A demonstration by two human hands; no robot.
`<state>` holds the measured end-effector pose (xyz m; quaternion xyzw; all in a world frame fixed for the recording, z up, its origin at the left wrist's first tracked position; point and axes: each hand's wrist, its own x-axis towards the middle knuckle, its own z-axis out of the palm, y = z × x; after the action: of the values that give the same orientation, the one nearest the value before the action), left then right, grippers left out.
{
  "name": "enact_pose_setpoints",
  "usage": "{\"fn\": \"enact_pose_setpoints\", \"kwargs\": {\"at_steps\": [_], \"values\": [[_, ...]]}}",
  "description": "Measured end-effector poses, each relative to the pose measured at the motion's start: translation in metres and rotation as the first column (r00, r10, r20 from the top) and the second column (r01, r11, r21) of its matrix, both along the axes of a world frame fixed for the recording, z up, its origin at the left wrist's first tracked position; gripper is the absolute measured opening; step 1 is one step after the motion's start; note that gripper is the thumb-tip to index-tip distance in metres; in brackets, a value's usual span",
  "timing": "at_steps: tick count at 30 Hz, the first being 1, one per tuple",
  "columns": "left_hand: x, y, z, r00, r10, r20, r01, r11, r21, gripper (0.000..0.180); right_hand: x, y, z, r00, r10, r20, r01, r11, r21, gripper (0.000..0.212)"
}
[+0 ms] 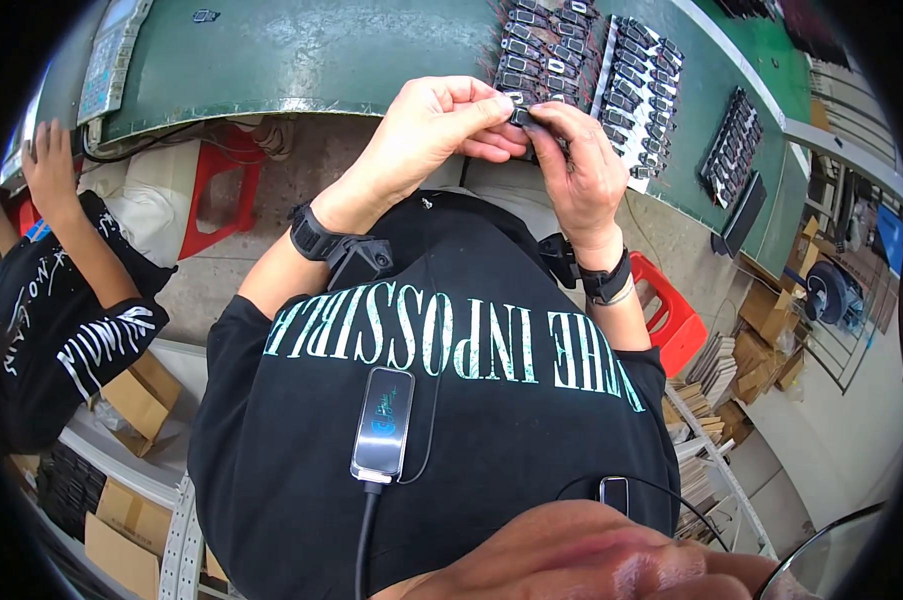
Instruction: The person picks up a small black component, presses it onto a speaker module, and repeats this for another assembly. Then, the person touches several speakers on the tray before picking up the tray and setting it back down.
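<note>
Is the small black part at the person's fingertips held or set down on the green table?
Held: the small black part is pinched between fingertips, the left hand and right hand meeting at it.

The bench (302,55) is green, the small held part (520,117) black. Toward the bench's right end, black modules (632,88) line a white sheet (639,173). The wearer's shirt (292,420) is black with pale-mint lettering (529,345), the stools (686,345) red.

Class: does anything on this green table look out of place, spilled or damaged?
One small dark part lies alone on the left of the table, apart from the rows of black parts on the right, so it looks stray. No spill or clear damage shows.
</note>
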<state>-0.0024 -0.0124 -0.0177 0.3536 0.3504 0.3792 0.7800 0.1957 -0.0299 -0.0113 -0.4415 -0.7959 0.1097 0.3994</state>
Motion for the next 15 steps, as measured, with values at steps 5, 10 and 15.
{"fn": "enact_pose_setpoints", "kwargs": {"at_steps": [5, 10, 15], "values": [[-0.002, -0.003, 0.0, 1.0, 0.005, -0.003, -0.005, 1.0, -0.02, 0.024, -0.002, -0.001, -0.001, 1.0, -0.011, -0.024, 0.01, 0.999, -0.048, 0.023], [-0.001, -0.001, -0.002, 1.0, 0.007, -0.019, -0.007, 1.0, 0.008, 0.024, 0.002, 0.005, 0.003, 0.999, 0.03, 0.023, -0.028, 0.998, -0.053, 0.022], [0.0, -0.002, -0.005, 0.999, 0.021, -0.04, -0.019, 0.998, 0.052, 0.024, 0.003, 0.008, 0.009, 0.997, 0.072, 0.039, -0.067, 0.992, -0.104, 0.021]]}}
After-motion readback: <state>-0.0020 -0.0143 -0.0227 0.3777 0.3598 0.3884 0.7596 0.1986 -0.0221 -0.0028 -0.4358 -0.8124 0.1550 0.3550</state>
